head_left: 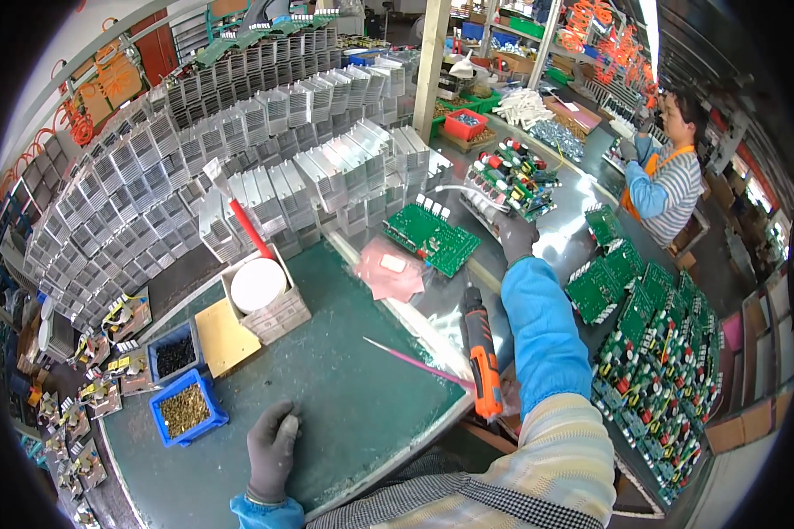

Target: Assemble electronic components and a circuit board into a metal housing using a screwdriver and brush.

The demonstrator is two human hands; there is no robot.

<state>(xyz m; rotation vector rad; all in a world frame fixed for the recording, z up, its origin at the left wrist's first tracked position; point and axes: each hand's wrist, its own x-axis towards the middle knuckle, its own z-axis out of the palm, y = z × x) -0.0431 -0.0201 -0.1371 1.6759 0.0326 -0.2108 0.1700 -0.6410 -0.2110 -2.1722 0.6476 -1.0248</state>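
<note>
My left hand (273,445), in a grey glove, rests over the green mat (326,375) near its front edge. Its fingers are curled in, and nothing shows between them. Stretched far forward, my gloved right hand (518,236) is closed on the near end of a circuit board (483,210) with a white cable; its fingertips are partly hidden. Left of that hand, a green circuit board (432,238) lies with its solder side up. Beyond it are several populated boards (516,176). An orange and black electric screwdriver (483,357) hangs beside my right forearm.
Stacked silver heatsinks (282,185) fill the back left. A blue bin of brass-coloured screws (185,410), a bin of black parts (175,354) and a box with a white roll (269,300) stand on the mat. Circuit boards (657,370) crowd the right side. A co-worker (670,176) works at far right.
</note>
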